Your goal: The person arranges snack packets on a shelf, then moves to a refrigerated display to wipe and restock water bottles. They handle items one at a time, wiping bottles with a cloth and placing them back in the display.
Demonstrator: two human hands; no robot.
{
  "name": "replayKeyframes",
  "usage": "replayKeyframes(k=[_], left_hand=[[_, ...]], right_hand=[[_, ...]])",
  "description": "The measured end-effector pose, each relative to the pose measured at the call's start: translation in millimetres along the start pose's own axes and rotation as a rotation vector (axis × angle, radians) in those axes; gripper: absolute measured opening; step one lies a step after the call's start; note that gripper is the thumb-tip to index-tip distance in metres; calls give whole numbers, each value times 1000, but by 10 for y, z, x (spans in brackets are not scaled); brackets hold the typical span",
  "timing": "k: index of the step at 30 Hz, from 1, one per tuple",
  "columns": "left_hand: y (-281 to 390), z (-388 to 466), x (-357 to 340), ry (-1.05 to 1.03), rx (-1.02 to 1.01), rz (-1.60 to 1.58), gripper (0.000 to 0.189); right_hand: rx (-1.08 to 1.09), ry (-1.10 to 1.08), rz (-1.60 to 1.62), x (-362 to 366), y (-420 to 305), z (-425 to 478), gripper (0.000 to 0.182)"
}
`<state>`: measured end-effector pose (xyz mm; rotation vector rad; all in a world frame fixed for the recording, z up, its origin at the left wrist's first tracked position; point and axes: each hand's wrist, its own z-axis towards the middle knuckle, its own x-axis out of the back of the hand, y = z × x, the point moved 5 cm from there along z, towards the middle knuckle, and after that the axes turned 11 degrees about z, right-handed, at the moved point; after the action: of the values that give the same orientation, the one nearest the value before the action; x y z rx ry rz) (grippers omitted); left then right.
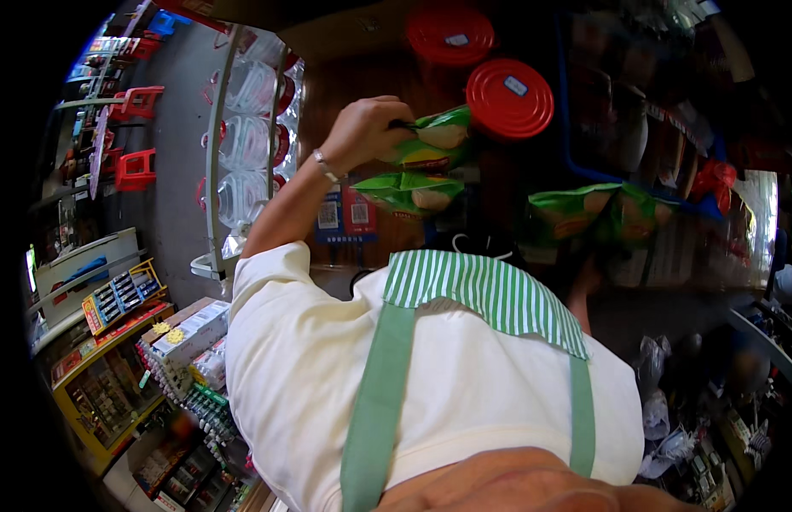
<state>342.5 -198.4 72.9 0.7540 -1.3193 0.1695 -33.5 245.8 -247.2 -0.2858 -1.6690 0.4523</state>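
My left hand [373, 128], with a bracelet at the wrist, pinches the top edge of a green snack packet [442, 142] over the brown wooden surface. Just below it lies a second green packet [412, 194]. Over on the right, two more green packets [570, 208] [636, 214] sit side by side below a blue crate. My right hand [594, 262] is close under these packets, dark and blurred. Its fingers do not show, so whether it grips a packet is unclear.
Two red round lids [511, 99] [450, 37] top containers ahead. The blue crate [565, 115] holds goods at right. A metal rack [216, 141] of clear plastic jars [242, 144] stands left. Cards with printed codes [346, 217] lie near my left forearm. Red stools [137, 169] stand farther left.
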Motion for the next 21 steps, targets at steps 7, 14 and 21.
replayKeyframes(k=[7, 14, 21], left_hand=[[-480, 74, 1862, 389, 67, 163, 19], [-602, 740, 2633, 620, 11, 458, 10], [-1851, 1572, 2237, 450, -50, 366, 10]], right_hand=[[-92, -98, -77, 36, -69, -69, 81], [-115, -32, -13, 140, -107, -150, 79], [-153, -10, -40, 125, -116, -185, 77]])
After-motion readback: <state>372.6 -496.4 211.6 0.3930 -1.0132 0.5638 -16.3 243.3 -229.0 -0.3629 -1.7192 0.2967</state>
